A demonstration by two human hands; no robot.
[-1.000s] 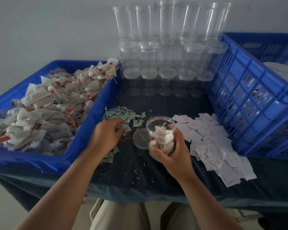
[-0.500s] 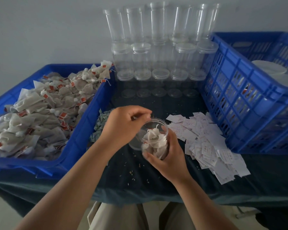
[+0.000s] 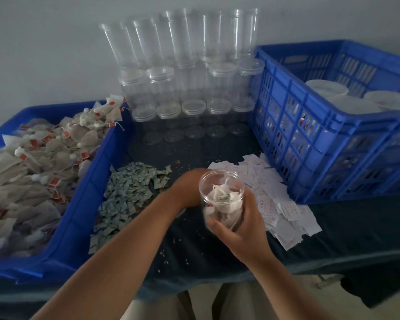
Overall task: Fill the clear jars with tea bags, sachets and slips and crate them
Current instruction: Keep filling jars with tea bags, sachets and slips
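While hovering over the near part of the dark tablecloth [image 3: 194, 255], grips the open clear jar [image 3: 217, 188] in the right hand [image 3: 243, 229], fingers and thumb wrapped round its lower wall. Carries white tea bags [image 3: 228, 205] inside, with one small green sachet [image 3: 224, 197] lying on top (no lid on, mouth turned up toward the camera). Reaches the left hand [image 3: 187, 188] in behind the jar; cannot tell whether those fingers are loose or closed, hidden behind the jar's wall. Finds a loose sachet heap [image 3: 129, 192] just left of that forearm, lying against the wall of a blue tray [image 3: 86, 199] filled with a tea-bag pile [image 3: 37, 169]. Finds white printed slips [image 3: 277, 197] spread just right of the jar, running up to the foot of a blue lattice crate [image 3: 310, 139] with white round tops [image 3: 326, 88] showing inside. Faces, at the back against the wall, tiers of empty jars [image 3: 192, 105], some capped, standing between tray and crate. Shows tea crumbs [image 3: 164, 252] scattered across the cloth.
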